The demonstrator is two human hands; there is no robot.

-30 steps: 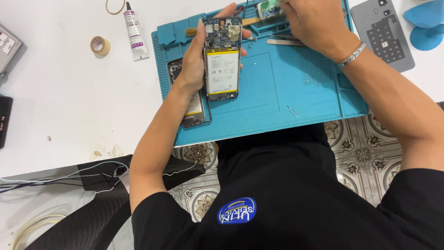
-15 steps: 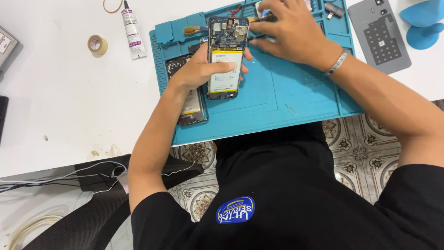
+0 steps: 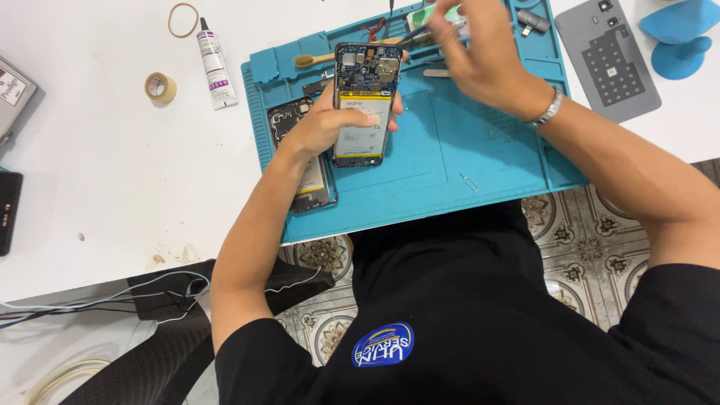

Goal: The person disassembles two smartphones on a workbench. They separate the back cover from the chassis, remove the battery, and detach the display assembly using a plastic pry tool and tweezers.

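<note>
blue mat (image 3: pixel 480 165) | left hand (image 3: pixel 330 124) – fingers wrapped round opened phone (image 3: pixel 365 101) | right hand (image 3: pixel 487 56) – pinching tweezers (image 3: pixel 416 34)

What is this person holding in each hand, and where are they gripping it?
The left hand grips the opened phone by its long edges. The right hand pinches tweezers by their upper end.

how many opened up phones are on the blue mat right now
2. One opened phone is held by the left hand near the mat's top centre. A second phone lies left of it, partly hidden under the left forearm.
</note>
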